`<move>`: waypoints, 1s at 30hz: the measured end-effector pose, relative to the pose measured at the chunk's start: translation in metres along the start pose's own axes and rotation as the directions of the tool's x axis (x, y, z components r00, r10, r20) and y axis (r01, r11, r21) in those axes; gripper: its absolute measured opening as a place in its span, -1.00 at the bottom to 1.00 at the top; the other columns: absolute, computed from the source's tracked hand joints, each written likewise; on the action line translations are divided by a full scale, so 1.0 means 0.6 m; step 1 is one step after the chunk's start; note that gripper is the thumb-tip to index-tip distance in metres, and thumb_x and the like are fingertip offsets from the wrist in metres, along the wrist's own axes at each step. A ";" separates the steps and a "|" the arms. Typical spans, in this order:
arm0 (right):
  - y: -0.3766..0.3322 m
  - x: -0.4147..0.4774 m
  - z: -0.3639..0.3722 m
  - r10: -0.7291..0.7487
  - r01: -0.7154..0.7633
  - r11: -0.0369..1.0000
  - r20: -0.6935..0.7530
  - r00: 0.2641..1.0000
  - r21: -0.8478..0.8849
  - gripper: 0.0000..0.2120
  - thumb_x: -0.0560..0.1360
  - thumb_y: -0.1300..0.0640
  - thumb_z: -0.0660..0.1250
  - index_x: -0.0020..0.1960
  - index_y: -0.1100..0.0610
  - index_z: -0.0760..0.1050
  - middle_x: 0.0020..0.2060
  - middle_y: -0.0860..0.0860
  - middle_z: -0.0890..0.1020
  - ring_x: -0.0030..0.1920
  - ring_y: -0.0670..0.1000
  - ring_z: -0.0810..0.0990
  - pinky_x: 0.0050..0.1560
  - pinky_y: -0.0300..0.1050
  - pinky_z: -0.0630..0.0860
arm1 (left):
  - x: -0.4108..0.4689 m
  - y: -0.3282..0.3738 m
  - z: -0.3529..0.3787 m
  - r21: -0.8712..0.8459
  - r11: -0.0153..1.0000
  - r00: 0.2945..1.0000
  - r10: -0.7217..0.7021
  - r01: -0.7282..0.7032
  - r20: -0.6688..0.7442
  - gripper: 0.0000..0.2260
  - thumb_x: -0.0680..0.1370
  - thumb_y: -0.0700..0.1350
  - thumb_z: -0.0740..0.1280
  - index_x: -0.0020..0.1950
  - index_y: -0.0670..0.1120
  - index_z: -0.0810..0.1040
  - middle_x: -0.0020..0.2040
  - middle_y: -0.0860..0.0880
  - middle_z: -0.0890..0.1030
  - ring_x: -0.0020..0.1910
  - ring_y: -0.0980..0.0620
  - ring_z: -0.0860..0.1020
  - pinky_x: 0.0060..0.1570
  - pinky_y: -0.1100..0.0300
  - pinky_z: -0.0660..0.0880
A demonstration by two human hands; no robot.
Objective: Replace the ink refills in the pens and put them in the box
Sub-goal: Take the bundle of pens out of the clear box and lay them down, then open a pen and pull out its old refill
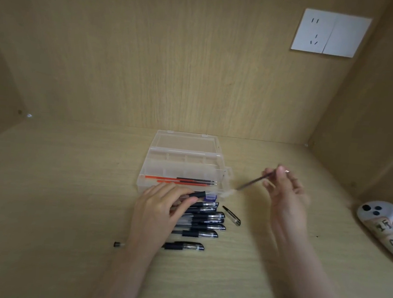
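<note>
**A:** Well, hands first. What did each have?

**B:** Left hand (162,207) gripped a pen barrel (198,194), fingers curled round its black grip, just in front of the box (146,166). Right hand (286,194) pinched a dark refill (254,182) near its back end between thumb and forefinger, the other fingers loose. The refill's tip sat at the barrel's clear mouth. Blurred there; couldn't tell whether it was inside.

**A:** And the box?

**B:** Clear plastic, lid open, on the counter (68,185). Spare refills (180,180), red and black, lay in its front compartment. No pen in it that I could make out. A row of pens (205,221) lay under and beside the left hand, a loose cap (232,216) just right of them.

**A:** Risks?

**B:** My judgement: pinched so far from its tip, the thin refill could flex and miss the mouth. A used refill dropped among the spares would be hard to sort out. The left forearm hung over the row, so a careless sweep might roll the pens away.

**A:** Any writing?

**B:** Tape on the white controller (379,219) at the right read "05", handwritten; the mark above it was unclear. Print on the pens was too small to read.
</note>
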State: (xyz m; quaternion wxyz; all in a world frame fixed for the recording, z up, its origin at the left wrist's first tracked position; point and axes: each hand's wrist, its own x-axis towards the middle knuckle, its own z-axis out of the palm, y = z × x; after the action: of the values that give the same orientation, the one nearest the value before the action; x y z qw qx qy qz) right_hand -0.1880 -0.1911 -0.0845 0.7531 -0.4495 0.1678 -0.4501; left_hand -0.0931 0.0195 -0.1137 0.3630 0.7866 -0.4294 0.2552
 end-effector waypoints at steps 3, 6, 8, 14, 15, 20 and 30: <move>-0.028 0.039 -0.008 -0.010 -0.006 0.986 -0.094 0.996 -0.168 -0.93 0.51 0.21 0.32 -0.14 0.10 0.47 -0.45 -0.06 0.62 -0.39 -0.16 0.59 -0.43 -0.35 0.43 | 0.000 0.001 -0.001 -0.013 1.000 1.000 -0.003 0.002 -0.005 -0.74 0.52 0.11 0.24 -0.09 -0.03 0.62 -0.22 0.12 0.60 -0.23 0.17 0.51 -0.13 0.30 0.38; -0.019 0.062 -0.019 0.020 -0.009 0.816 0.013 1.000 -0.578 -0.92 0.48 0.22 0.37 -0.17 0.09 0.52 -0.39 0.02 0.60 -0.45 -0.18 0.56 -0.46 -0.31 0.38 | 0.000 0.002 0.000 -0.020 1.000 1.000 0.000 0.000 -0.004 -0.72 0.52 0.12 0.22 -0.08 -0.03 0.62 -0.23 0.12 0.60 -0.24 0.18 0.51 -0.14 0.30 0.39; 0.004 0.066 -0.024 0.024 0.048 0.611 0.079 0.997 -0.790 -0.88 0.45 0.19 0.41 -0.22 0.04 0.52 -0.36 0.01 0.61 -0.41 -0.15 0.57 -0.40 -0.27 0.40 | 0.000 0.002 -0.001 -0.026 1.000 1.000 -0.008 0.008 0.004 -0.72 0.52 0.12 0.22 -0.08 -0.02 0.62 -0.23 0.13 0.59 -0.24 0.18 0.51 -0.15 0.30 0.40; 0.039 0.068 -0.031 0.056 0.136 0.383 0.169 0.984 -0.914 -0.89 0.42 0.06 0.43 -0.24 0.02 0.53 -0.31 -0.01 0.63 -0.24 0.05 0.60 -0.19 -0.06 0.47 | -0.001 0.001 -0.002 -0.039 0.999 1.000 -0.023 0.023 0.001 -0.72 0.52 0.13 0.22 -0.07 -0.02 0.62 -0.23 0.13 0.60 -0.24 0.19 0.52 -0.17 0.28 0.44; 0.040 0.067 -0.032 0.056 0.140 0.376 0.173 0.983 -0.916 -0.89 0.41 0.03 0.44 -0.22 0.03 0.54 -0.30 -0.03 0.63 -0.24 0.03 0.59 -0.19 -0.06 0.46 | -0.001 0.001 -0.003 -0.042 0.999 1.000 -0.023 0.023 -0.006 -0.72 0.52 0.13 0.22 -0.07 -0.03 0.62 -0.23 0.13 0.60 -0.25 0.19 0.51 -0.17 0.30 0.43; 0.020 0.019 -0.031 0.017 0.295 0.396 0.328 0.944 -0.870 -0.85 0.37 0.13 0.48 -0.23 -0.11 0.58 -0.24 -0.12 0.60 -0.17 -0.07 0.44 -0.13 -0.22 0.32 | 0.001 0.002 -0.004 -0.060 0.998 0.999 -0.029 0.027 -0.033 -0.73 0.53 0.12 0.23 -0.06 -0.03 0.62 -0.22 0.14 0.59 -0.24 0.22 0.50 -0.14 0.33 0.41; 0.043 -0.078 -0.054 0.104 0.532 0.259 0.571 0.814 -0.806 -0.82 0.27 -0.01 0.53 -0.14 -0.13 0.64 -0.15 -0.25 0.46 0.07 -0.23 0.24 0.05 -0.49 0.16 | -0.001 0.000 -0.003 -0.074 0.997 0.998 -0.040 0.036 -0.048 -0.72 0.52 0.12 0.23 -0.05 -0.03 0.62 -0.23 0.13 0.59 -0.25 0.20 0.51 -0.15 0.29 0.42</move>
State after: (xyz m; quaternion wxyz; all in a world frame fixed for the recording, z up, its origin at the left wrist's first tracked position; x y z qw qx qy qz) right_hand -0.2211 -0.1647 -0.1304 0.2768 -0.9261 0.1247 -0.2241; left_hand -0.0937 0.0210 -0.1132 0.4067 0.7743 -0.4144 0.2516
